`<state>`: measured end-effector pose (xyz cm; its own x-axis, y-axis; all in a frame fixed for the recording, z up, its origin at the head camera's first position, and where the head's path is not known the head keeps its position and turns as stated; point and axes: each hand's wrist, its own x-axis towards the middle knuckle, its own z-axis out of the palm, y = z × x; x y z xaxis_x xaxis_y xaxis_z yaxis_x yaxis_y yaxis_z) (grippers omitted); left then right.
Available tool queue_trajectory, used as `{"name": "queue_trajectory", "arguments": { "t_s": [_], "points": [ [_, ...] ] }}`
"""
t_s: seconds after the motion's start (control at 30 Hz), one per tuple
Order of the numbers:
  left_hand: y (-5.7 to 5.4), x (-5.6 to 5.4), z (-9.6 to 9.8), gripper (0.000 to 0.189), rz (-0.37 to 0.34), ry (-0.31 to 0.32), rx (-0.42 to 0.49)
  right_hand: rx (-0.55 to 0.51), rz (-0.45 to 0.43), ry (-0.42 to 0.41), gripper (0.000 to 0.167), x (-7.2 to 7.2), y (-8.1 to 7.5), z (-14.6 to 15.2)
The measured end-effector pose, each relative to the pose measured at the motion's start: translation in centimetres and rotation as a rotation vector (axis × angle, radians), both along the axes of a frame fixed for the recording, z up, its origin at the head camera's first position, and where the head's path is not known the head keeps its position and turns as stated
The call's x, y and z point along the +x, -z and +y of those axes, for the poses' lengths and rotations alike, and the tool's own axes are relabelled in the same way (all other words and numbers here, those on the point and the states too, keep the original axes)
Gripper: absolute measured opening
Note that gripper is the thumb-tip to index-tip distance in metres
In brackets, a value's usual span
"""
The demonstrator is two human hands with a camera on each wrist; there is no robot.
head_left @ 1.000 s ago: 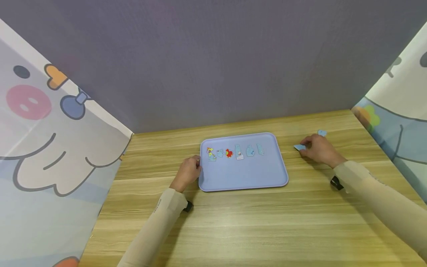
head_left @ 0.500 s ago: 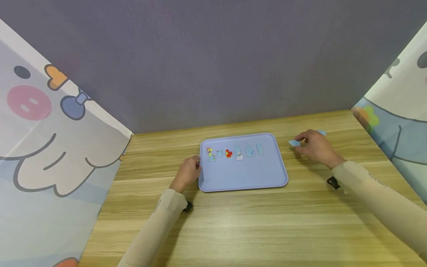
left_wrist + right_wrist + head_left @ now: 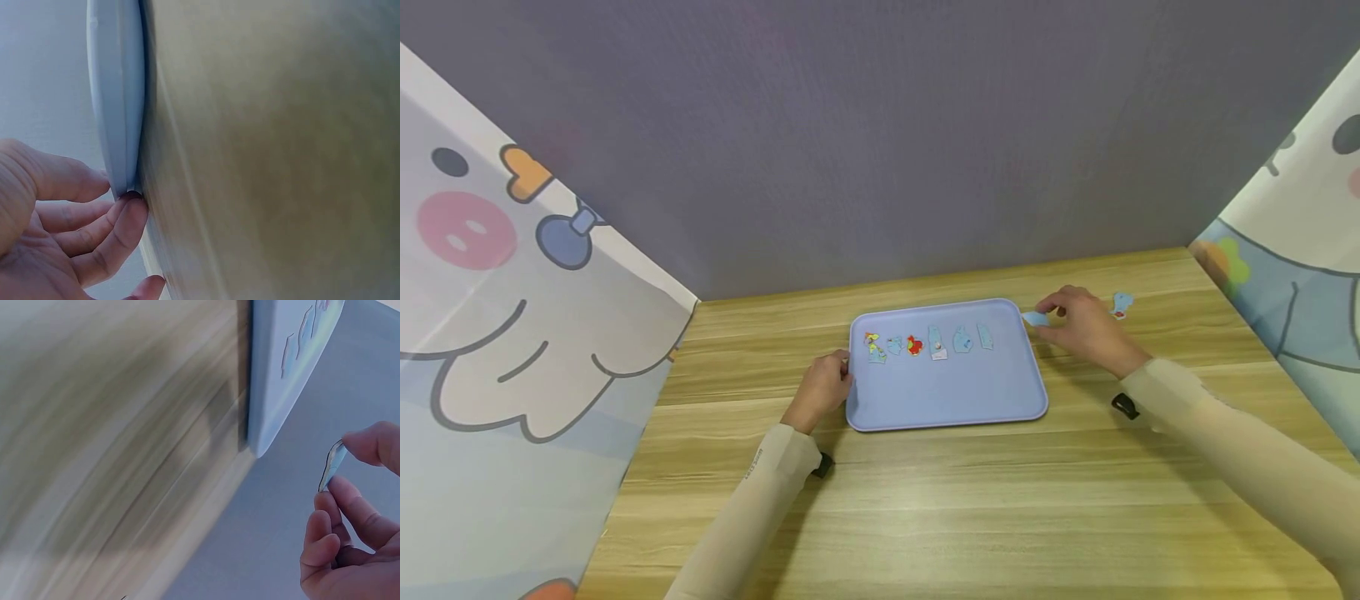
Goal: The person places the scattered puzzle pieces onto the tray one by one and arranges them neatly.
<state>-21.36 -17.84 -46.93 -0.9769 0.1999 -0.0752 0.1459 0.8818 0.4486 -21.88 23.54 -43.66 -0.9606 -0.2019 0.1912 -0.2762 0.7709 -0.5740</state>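
Observation:
A light-blue puzzle piece is pinched between thumb and fingers of my right hand, close to the right edge of the lavender tray. In the right wrist view the thin puzzle piece is edge-on, off the table. My left hand holds the tray's left rim; the left wrist view has thumb and fingertips on the tray rim. Several pieces lie in a row in the tray's upper part, among them a red piece, a yellow piece and a narrow blue piece.
Another blue piece with a red spot lies on the wooden table, right of my right hand. A grey panel rises behind the table. Cartoon-printed walls stand at both sides.
My right hand has lifted the blue puzzle piece and carried it left to the tray's edge, uncovering the other piece on the table. The left hand and the tray stay put.

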Motion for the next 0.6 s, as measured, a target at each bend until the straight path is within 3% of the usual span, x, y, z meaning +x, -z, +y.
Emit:
{"name": "queue_trajectory", "arguments": {
  "t_s": [0.6],
  "points": [
    [0.1,-0.1,0.0,0.04,0.015,0.002,-0.005,0.036,-0.015,-0.046,0.027,-1.5,0.5,-2.8]
  ]
}}
